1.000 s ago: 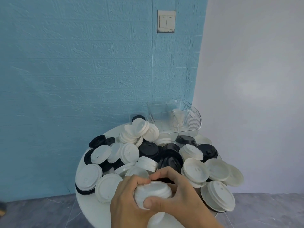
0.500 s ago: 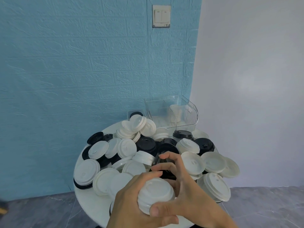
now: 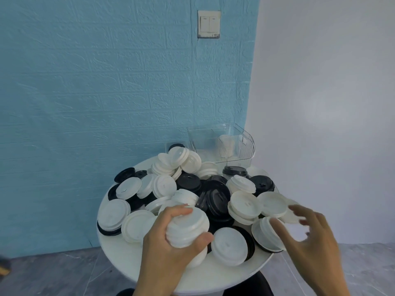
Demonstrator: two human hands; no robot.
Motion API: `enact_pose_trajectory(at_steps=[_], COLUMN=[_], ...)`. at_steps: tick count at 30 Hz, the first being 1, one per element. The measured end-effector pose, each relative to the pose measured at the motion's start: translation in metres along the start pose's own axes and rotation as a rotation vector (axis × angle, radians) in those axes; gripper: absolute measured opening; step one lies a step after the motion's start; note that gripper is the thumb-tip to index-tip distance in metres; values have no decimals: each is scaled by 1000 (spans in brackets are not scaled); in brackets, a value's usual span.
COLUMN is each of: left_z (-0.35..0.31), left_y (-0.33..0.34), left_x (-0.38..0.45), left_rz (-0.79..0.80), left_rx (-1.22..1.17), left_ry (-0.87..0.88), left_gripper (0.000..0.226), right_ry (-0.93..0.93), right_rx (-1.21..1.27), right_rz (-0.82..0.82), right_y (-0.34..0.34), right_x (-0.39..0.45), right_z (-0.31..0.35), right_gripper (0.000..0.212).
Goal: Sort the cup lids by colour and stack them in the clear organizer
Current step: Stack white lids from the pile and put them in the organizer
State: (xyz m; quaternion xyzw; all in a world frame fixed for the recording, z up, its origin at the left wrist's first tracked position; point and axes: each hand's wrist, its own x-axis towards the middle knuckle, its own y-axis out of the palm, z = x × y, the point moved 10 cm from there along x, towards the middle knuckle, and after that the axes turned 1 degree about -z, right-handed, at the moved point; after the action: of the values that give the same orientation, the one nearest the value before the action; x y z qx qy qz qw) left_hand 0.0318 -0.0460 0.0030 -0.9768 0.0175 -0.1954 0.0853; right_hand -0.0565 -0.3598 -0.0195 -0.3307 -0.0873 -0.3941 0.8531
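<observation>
— What's in your grip?
— My left hand (image 3: 171, 248) curls round a stack of smooth, round white lids (image 3: 188, 228) above the round white table (image 3: 213, 278). My right hand (image 3: 310, 238) hovers spread, blurred, holding nothing.
— And the organizer?
— One ribbed clear organizer (image 3: 239, 146) at the table's far edge.

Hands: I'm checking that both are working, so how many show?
2: left hand grips a stack of white lids; right hand, fingers spread, reaches over lids at right.
</observation>
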Motion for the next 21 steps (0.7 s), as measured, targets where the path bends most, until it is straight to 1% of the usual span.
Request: enact_pose_trajectory(at_steps=[3, 5, 7, 12, 17, 19, 21], left_z=[9, 12, 9, 8, 8, 9, 8], left_y=[0, 2, 4, 5, 7, 9, 12], left_x=[-4, -5, -5, -3, -3, -3, -3], left_rz=[-14, -14, -9, -6, 0, 10, 18], left_rx=[-19, -17, -33, -63, -57, -47, -40], left_ry=[-42, -56, -33, -22, -15, -13, -10], left_gripper=[77, 73, 73, 64, 62, 62, 62], right_ry=[135, 161, 161, 101, 41, 16, -62], right_rx=[-30, 19, 52, 94, 168, 227, 283], right_rz=[68, 105, 100, 25, -67, -118, -142], right_y=[11, 21, 28, 32, 18, 8, 0], right_x=[-5, -11, -13, -9, -9, -12, -13], right_z=[-32, -36, -35, -30, -20, -10, 11], right_gripper=[77, 82, 84, 85, 85, 82, 74])
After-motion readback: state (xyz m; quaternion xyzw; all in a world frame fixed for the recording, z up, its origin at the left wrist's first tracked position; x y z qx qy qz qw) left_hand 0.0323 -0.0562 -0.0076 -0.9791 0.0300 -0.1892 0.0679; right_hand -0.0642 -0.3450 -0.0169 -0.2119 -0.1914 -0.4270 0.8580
